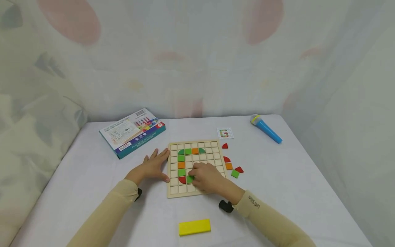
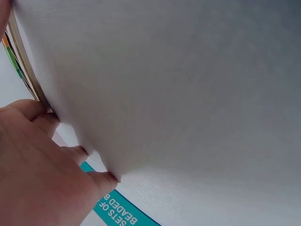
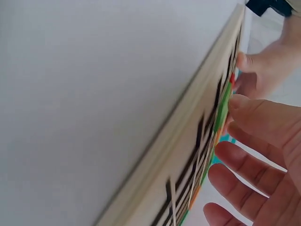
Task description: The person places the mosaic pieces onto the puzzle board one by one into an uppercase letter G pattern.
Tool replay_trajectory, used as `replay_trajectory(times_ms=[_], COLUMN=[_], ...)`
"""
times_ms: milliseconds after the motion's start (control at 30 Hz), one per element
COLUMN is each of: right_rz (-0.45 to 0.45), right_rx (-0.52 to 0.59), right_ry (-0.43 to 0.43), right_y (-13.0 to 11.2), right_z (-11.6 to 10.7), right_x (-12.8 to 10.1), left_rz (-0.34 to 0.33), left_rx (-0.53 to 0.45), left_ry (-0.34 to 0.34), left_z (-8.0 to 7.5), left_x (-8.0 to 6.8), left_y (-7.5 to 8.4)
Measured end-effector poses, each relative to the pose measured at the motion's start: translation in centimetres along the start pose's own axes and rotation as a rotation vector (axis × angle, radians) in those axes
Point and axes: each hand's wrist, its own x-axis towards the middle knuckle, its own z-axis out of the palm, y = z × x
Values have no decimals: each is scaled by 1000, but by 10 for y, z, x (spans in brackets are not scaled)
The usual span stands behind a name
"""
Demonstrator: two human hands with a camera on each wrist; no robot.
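Note:
A wooden grid board lies on the white table and carries green, orange and red tiles in a curved line. My left hand lies flat on the table, fingers straight against the board's left edge. My right hand rests over the board's lower middle. One of its fingertips touches a green tile beside a red curved tile. In the right wrist view the other fingers stay loosely extended above the board.
Loose pieces lie right of the board: red curved ones, an orange square and a green square. A yellow block sits near the front. The puzzle box, a pattern card and a blue toy microphone lie farther back.

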Motion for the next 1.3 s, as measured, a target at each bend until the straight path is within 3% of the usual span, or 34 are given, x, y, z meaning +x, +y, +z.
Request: replay_trajectory(times_ms=[267, 467, 733, 1300], right_rz=[130, 223, 367, 401], right_rx=[85, 69, 69, 73], right_ry=[53, 116, 95, 52], right_y=[24, 51, 78, 91], right_z=[-9, -16, -22, -20], right_x=[-20, -40, -63, -64], left_rz=[-7, 11, 6, 8], left_rx=[-4, -5, -14, -12], left_ry=[-5, 3, 3, 9], left_z=[3, 0, 2, 3], left_x=[4, 4, 3, 1], left_y=[-3, -4, -4, -3])
